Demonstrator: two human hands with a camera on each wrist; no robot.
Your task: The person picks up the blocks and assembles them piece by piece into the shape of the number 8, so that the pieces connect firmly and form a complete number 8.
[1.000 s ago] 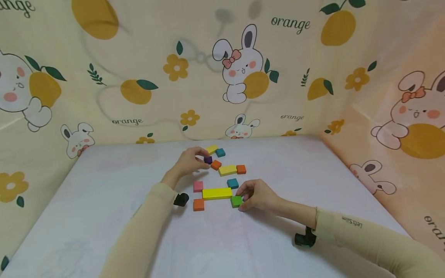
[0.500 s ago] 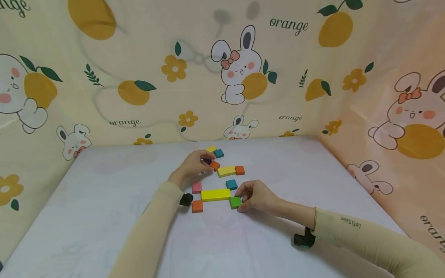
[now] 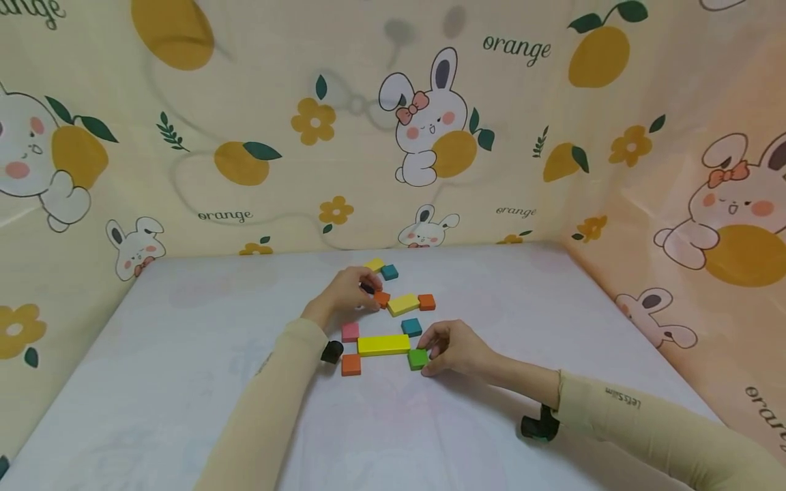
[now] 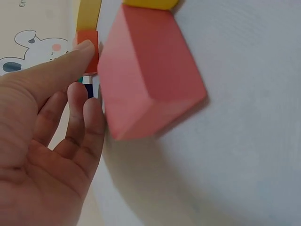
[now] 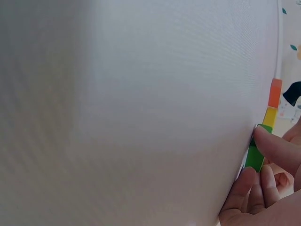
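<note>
Head, right wrist show green block [image 3: 418,360].

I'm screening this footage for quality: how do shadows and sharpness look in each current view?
Head: soft grey shadows across the patterned backdrop. Left wrist: the pink block looms large, with a broad, soft-edged shadow on the table below it. Right wrist: dim and featureless toward the left edge, the green block small at far right.

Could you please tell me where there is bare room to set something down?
The white tabletop is bare left of the left sleeve, in front between it and the right sleeve, and at far right beyond the right hand. It is crowded mid-table, from the left hand down to the long yellow block and green block.
</note>
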